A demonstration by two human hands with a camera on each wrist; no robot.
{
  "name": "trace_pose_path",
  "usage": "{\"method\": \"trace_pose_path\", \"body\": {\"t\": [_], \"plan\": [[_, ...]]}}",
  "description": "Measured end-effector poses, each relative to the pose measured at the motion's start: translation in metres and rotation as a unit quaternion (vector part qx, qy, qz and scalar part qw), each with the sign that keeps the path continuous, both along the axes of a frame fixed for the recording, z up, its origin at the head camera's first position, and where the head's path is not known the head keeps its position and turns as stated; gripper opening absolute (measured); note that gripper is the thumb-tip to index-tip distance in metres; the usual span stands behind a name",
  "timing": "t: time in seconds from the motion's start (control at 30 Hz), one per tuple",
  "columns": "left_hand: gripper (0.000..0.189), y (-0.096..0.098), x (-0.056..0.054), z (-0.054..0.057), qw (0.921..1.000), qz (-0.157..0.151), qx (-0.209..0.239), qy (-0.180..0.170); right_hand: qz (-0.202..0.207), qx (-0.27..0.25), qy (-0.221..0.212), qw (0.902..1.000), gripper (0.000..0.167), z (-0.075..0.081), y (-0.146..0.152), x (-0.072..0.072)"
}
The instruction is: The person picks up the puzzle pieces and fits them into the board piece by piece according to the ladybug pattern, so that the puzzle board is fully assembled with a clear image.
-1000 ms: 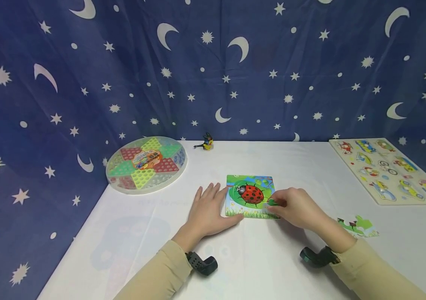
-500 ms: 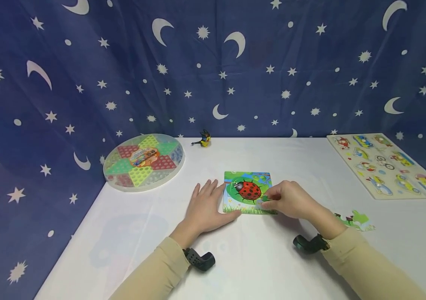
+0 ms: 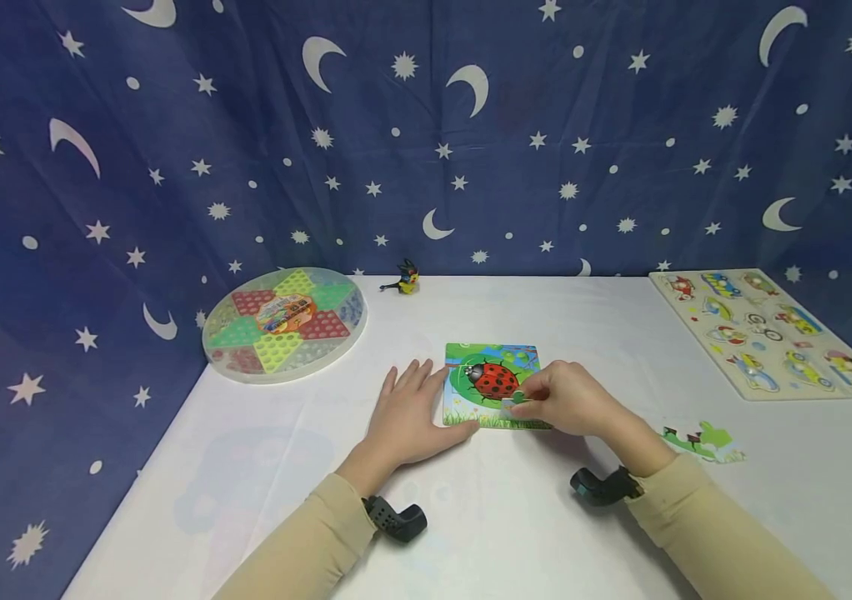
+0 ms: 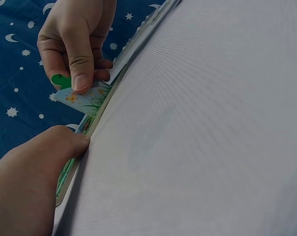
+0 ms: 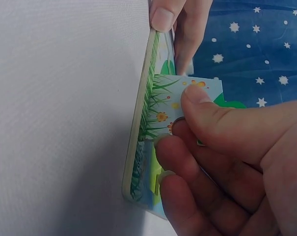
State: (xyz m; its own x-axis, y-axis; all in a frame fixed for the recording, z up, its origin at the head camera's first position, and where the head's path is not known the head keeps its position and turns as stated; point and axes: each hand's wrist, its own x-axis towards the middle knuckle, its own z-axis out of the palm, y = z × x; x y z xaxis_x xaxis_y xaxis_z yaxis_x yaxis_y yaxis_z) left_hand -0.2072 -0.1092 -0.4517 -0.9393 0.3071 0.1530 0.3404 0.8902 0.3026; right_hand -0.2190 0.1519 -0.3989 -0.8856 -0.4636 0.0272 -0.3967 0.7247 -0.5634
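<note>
A square ladybug jigsaw puzzle board lies flat on the white table. My left hand rests at its left side with fingers spread and straight, the thumb touching the front edge. Between thumb and fingers of my right hand is a puzzle piece showing grass, small flowers and a bit of green. That piece is tilted up over the front part of the board in both wrist views. To the right of my right hand, loose green puzzle pieces lie on the table, partly hidden by the forearm.
A round Chinese checkers board lies at the back left. Near the rear edge stands a small yellow and black figure. A wooden peg puzzle board lies at the right. Behind the table hangs a blue curtain with moons and stars.
My right hand has moved slightly left over the board, carrying the pinched puzzle piece. The left hand has kept its place at the board's edge. The head view has shifted a little.
</note>
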Motion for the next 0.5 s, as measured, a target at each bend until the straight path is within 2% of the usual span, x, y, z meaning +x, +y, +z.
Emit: {"method": "trace_pose_path", "body": {"t": [0.5], "plan": [[0.097, -0.0004, -0.0009, -0.0023, 1.0, 0.001, 0.0, 0.003, -0.001, -0.01, -0.013, 0.9999, 0.053, -0.0023, -0.0098, -0.0018]]}}
